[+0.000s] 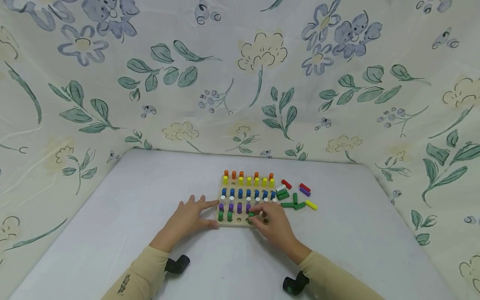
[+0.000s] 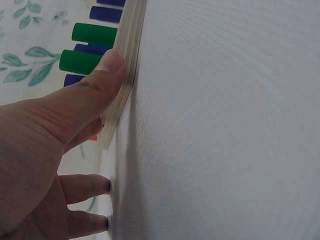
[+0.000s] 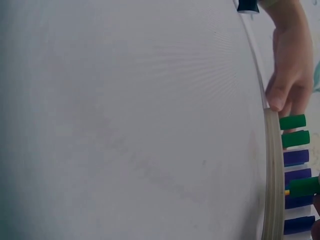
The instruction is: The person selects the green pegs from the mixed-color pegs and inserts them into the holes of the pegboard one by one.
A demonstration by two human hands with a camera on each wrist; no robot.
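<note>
A wooden pegboard [image 1: 233, 225] lies on the table with rows of orange, yellow, blue, white, purple and green pegs upright in it. Two green pegs [image 3: 296, 138] stand at the left of the front row. My right hand [image 1: 276, 223] pinches another green peg [image 3: 303, 186] between thumb and fingertips, over the front row past a bare hole. Whether its lower end sits in a hole, I cannot tell. At the board's left side is my left hand [image 1: 189, 216], fingers spread. Its thumb [image 2: 95, 85] presses on the front left corner and its index finger touches the left edge.
Right of the board lie loose pegs: several green pegs [image 1: 295, 198], two red pegs [image 1: 286, 184], a white peg [image 1: 281, 188], a purple peg [image 1: 305, 191] and a yellow peg [image 1: 311, 205]. A flowered cloth [image 1: 225, 83] hangs behind the white table [image 1: 168, 179].
</note>
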